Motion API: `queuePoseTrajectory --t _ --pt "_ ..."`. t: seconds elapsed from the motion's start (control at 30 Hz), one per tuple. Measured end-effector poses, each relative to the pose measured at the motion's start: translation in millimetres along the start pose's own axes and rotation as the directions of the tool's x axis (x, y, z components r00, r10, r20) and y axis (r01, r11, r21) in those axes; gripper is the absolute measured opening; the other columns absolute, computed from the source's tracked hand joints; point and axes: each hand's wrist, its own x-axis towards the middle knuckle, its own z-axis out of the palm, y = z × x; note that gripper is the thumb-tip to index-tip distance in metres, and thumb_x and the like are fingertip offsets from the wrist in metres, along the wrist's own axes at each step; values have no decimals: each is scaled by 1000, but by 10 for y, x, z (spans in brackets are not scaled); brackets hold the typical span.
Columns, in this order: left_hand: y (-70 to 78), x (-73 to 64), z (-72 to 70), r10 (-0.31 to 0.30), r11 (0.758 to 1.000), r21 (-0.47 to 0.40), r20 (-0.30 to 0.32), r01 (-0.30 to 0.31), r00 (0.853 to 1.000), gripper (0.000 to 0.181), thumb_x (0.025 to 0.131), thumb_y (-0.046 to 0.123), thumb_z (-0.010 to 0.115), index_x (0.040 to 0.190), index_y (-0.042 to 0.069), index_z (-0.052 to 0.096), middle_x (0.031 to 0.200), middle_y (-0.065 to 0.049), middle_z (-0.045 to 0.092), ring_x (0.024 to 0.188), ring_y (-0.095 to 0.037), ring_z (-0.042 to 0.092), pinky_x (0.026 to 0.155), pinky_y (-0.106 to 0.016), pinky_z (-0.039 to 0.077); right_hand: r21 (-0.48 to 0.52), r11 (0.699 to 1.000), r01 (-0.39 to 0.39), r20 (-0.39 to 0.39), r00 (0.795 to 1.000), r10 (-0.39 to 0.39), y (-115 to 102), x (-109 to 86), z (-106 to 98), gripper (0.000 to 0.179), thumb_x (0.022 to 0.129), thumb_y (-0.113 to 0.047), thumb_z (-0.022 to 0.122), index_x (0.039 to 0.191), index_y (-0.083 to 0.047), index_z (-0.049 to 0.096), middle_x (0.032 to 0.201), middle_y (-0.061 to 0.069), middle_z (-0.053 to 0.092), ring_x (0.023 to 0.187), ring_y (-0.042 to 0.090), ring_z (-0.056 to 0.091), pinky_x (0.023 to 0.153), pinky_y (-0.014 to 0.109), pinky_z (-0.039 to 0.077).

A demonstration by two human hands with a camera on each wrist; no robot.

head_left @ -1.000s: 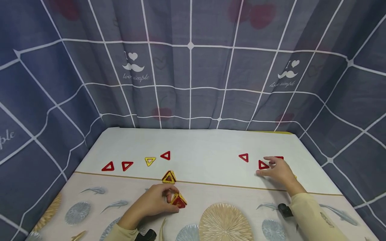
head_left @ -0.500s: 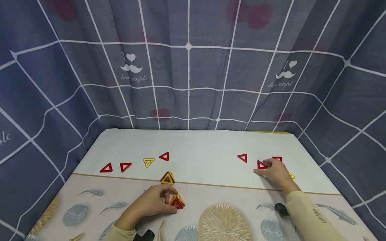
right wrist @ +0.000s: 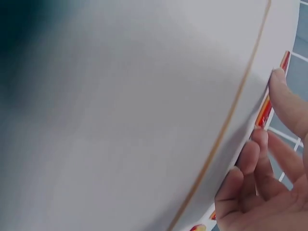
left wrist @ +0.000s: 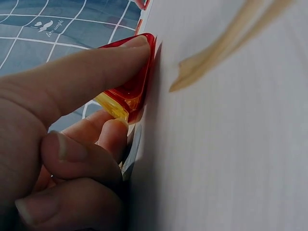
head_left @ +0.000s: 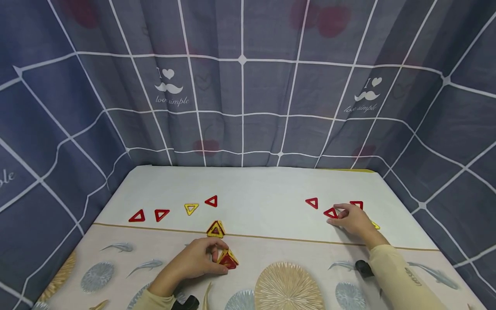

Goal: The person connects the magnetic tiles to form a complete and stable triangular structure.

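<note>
My left hand [head_left: 203, 256] pinches a small red and yellow pyramid [head_left: 228, 260] built of triangular magnetic tiles, standing on the patterned cloth. In the left wrist view, the thumb lies along the red face [left wrist: 132, 86] and a fingertip touches the yellow side [left wrist: 113, 106]. On the white strip at the right, my right hand [head_left: 353, 220] holds a red triangle tile [head_left: 329, 213] between thumb and fingers. From the right wrist, that tile [right wrist: 264, 113] appears edge-on between them. A second pyramid, yellow and dark red [head_left: 215, 229], stands just beyond my left hand.
Red triangle tiles [head_left: 137, 216] [head_left: 161, 215] [head_left: 211, 201] and a yellow one [head_left: 191, 209] lie on the left of the white strip [head_left: 263, 198]. Further red tiles [head_left: 312, 203] [head_left: 357, 204] and a yellow one [head_left: 375, 225] surround my right hand. A gridded curtain [head_left: 263, 94] encloses the table.
My right hand has closed its thumb and fingers on the red triangle tile, which has turned and shifted slightly left. The left hand stays at its pyramid.
</note>
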Motion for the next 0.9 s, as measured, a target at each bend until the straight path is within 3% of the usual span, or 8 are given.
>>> queuePoseTrajectory --t 0.3,0.57,0.9 --pt "-12 5 0 3 1000 4 -1 -3 1000 48 72 28 92 110 10 69 75 3 58 60 -6 46 59 -27 40 4 999 32 48 998 -32 62 45 -56 54 84 -21 83 128 3 64 89 7 58 84 24 52 75 39 40" --pt "-9 11 8 -14 1000 0 0 14 1000 48 72 28 92 110 11 69 76 3 58 60 -7 45 58 -28 39 -6 990 144 27 989 -144 91 13 -34 51 81 -20 86 121 3 67 89 5 59 81 21 55 71 36 45" --pt "-22 6 7 -17 1000 0 -7 17 1000 49 71 29 92 110 11 69 76 4 58 59 -6 44 56 -27 38 83 959 272 50 960 -277 -204 -140 67 50 76 -21 90 119 -1 71 89 2 59 80 18 57 66 29 46"
